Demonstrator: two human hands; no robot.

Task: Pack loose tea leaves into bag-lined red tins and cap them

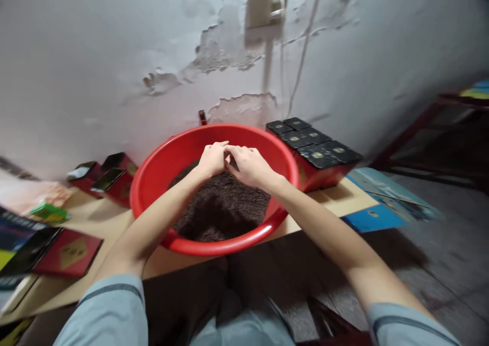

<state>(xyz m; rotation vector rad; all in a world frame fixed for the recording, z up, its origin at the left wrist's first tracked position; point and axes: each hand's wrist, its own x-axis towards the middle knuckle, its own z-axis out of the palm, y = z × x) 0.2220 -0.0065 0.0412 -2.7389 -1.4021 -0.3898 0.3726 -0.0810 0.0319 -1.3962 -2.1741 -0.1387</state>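
A large red plastic basin (233, 247) stands on the table, with a heap of dark brown loose grains or leaves (233, 203) in it. Over the far part of the heap, my left hand (214, 158) and my right hand (250, 165) meet at the fingertips. The fingers of both are bent and pressed together. Anything between them is hidden or too small to make out. Neither hand touches the basin's rim.
Several black-topped red boxes (317, 150) are packed together right of the basin. More red boxes (114, 178) stand to the left, near a flat red-and-black box (64, 251) and a small green packet (49, 212). Behind is a peeling wall with a socket (265, 9); blue boards (374, 216) lie at right.
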